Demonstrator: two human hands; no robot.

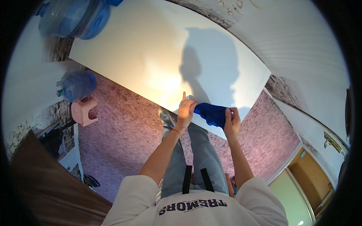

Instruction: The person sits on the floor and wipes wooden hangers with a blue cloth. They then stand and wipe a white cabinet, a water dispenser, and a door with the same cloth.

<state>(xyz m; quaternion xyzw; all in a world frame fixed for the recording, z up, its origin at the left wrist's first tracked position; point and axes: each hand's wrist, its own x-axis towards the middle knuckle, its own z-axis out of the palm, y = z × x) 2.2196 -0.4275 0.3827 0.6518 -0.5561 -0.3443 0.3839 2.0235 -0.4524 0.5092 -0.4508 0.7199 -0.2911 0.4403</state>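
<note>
A dark blue piece of cloth (212, 113) is stretched between my two hands, over the near right part of a white table (135, 56). My left hand (185, 110) pinches its left end, with one finger pointing away from the others. At the other end, the thumb and fingers of my right hand (232, 121) grip the fabric. The cloth hangs in loose folds along its lower edge. Its exact kind cannot be made out.
A large blue water bottle (96, 19) lies at the table's far left. Below, another water bottle (79, 84) and a pink plastic stool (83, 111) are on the pinkish carpet (121, 135). A wall (282, 36) runs along the table's far right edge.
</note>
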